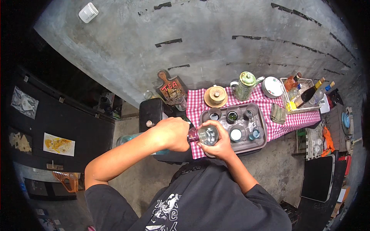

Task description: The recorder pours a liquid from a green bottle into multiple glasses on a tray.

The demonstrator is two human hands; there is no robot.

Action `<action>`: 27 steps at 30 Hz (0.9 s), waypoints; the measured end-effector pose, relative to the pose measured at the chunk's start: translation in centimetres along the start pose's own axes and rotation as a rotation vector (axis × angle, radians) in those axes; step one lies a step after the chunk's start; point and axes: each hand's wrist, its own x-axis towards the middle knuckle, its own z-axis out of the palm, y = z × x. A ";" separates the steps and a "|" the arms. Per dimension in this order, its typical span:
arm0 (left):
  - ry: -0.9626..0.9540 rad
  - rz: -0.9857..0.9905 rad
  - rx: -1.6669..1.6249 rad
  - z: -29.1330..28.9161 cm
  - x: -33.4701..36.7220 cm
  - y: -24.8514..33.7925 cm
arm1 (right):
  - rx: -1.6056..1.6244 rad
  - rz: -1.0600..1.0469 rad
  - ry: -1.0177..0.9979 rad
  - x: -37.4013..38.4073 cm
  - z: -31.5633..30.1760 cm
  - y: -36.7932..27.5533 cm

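Gripping bottle [193, 134] in left hand [175, 134] (elbow [93, 174] crooked out wide), cupping glass [208, 135] close by in right hand [221, 144]

A paddle-shaped board [172, 88] by the grey wall [216, 42] bears the clearest lettering: one short word in three large red capitals, set across its upper part below the handle. On the front of the person's dark shirt [227, 196], white block letters run beside a white printed figure [169, 206]; the lower edge cuts the print, so its full wording cannot be read. On the dark surface [318, 212] at the far right, faint letter-like marks are too dim to make out. Print on the bottles [307, 96] is too small to read.
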 end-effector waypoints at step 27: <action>0.624 0.042 -0.975 10.3 0.9 -6.2 | 0.570 0.187 0.064 0.8 -1.8 -4.0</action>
